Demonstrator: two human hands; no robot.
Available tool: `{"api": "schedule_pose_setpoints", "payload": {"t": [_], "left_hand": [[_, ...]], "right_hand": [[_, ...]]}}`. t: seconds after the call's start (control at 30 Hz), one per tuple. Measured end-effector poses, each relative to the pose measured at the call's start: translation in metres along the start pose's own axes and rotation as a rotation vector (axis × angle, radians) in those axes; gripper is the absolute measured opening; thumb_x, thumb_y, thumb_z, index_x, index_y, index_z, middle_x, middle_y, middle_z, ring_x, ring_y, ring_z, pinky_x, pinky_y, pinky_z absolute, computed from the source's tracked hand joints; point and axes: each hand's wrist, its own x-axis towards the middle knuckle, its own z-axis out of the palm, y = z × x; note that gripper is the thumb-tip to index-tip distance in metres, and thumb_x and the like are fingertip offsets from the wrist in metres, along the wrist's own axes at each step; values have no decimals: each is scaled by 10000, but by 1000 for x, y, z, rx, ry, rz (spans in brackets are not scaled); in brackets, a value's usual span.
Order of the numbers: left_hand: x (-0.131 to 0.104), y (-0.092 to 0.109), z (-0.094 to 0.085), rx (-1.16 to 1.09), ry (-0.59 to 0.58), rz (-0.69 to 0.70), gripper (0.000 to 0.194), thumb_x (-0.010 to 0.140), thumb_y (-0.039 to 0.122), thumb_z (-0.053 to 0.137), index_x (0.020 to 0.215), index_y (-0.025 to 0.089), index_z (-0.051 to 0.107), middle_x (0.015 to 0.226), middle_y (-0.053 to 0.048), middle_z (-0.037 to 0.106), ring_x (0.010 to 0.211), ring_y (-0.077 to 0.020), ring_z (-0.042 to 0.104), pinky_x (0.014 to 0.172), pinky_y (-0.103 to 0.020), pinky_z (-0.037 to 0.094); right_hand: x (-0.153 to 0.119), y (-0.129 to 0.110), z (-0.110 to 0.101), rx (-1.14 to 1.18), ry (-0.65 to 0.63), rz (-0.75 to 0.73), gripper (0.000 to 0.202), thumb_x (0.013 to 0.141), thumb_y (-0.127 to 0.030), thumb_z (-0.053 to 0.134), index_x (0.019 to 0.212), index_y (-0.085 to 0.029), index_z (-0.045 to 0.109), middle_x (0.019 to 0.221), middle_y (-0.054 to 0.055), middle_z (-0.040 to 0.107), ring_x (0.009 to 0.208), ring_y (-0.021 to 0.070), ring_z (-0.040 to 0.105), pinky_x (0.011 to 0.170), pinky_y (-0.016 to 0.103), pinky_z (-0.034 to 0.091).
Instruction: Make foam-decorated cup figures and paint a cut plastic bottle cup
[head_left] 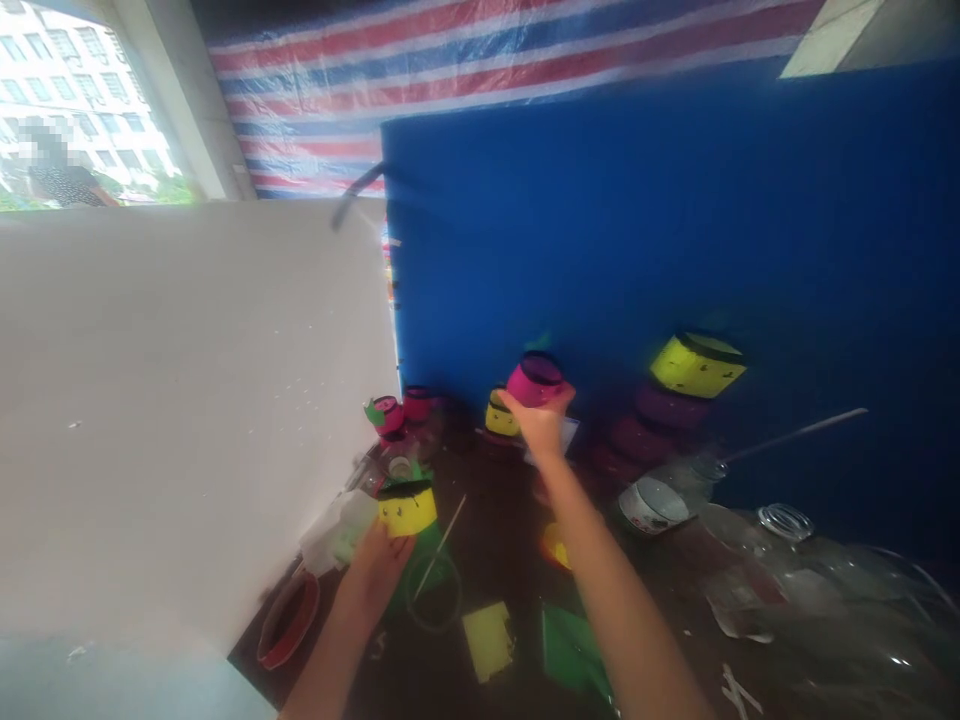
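My left hand is closed round a yellow paper-covered cup with a black rim and small dark marks like eyes. Farther forward, my right hand grips a magenta cup with black bands, lifted near the blue panel. Just left of it stands another yellow cup, partly hidden behind my fingers. Two pinkish cups, one with a green leaf shape on it, sit in the back corner. To the right rises a stack of dark magenta cups topped by a yellow cup.
A white tub and clear plastic containers crowd the table's right side. Yellow paper, green paper and a red ring lie in front. A white panel and a blue panel wall off the table.
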Motion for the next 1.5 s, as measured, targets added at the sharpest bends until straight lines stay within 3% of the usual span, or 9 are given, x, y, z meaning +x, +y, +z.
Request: {"api": "schedule_pose_setpoints", "payload": {"t": [0.1,0.23,0.33,0.6,0.87,1.17,1.3,1.4,1.5], "left_hand": [[-4,-1,2,33,9,3,383,811,183,546,1173,304,513,1074,-42,660,1113,-198,570,1044,-410,382],[-9,-1,10,58,54,14,349,812,206,557,1151,284,534,1095,-63,654,1111,-227,572,1027,-446,399],[-11,-1,14,92,82,24,306,819,220,553,1122,261,551,1095,-82,653,1106,-239,575,1013,-461,407],[-13,-1,18,142,58,39,389,819,229,561,1191,310,482,1149,-59,631,1166,-236,535,1033,-470,391],[-18,-4,23,115,73,65,371,811,243,583,1167,299,496,1154,-61,631,1173,-252,529,1033,-490,382],[-6,-2,44,123,-99,35,421,748,244,644,1153,280,534,1167,-66,633,1184,-270,519,1046,-464,379],[13,2,77,217,-149,124,411,699,276,694,1087,245,563,1125,-54,650,1166,-247,536,1041,-418,380],[34,5,126,325,-305,321,507,658,296,735,1116,207,535,1157,-69,628,1181,-242,518,1045,-388,365],[61,7,185,422,-385,496,590,639,278,761,1152,201,480,1147,-74,620,1155,-240,533,1029,-393,371]], "right_hand": [[1,-1,-6,55,-47,28,900,497,-493,762,1201,-160,309,1130,140,537,1020,262,546,924,434,402],[3,0,-16,100,-128,47,591,665,-513,616,1129,-193,437,968,58,636,872,220,612,833,422,458],[2,0,-19,76,-136,53,480,675,-531,601,1007,-195,514,917,52,649,842,219,616,807,413,463],[-2,12,7,-135,-11,6,764,456,-589,736,1025,-163,459,978,121,585,933,292,546,838,449,404],[4,27,15,-191,-34,-40,734,500,-620,701,1024,-156,482,986,135,585,943,300,530,855,459,380],[5,26,10,-111,-101,-67,727,537,-572,710,1087,-149,490,1003,123,608,939,272,556,870,455,398],[2,20,1,-53,-60,-84,828,514,-522,745,1179,-129,448,1160,170,547,1096,295,488,953,473,343],[-1,8,-17,11,7,-90,673,673,-500,633,1210,-141,444,1233,163,503,1157,269,453,997,471,309],[2,-13,-38,91,-4,-110,449,807,-461,470,1129,-155,540,1162,130,571,1090,236,517,970,457,356]]}}
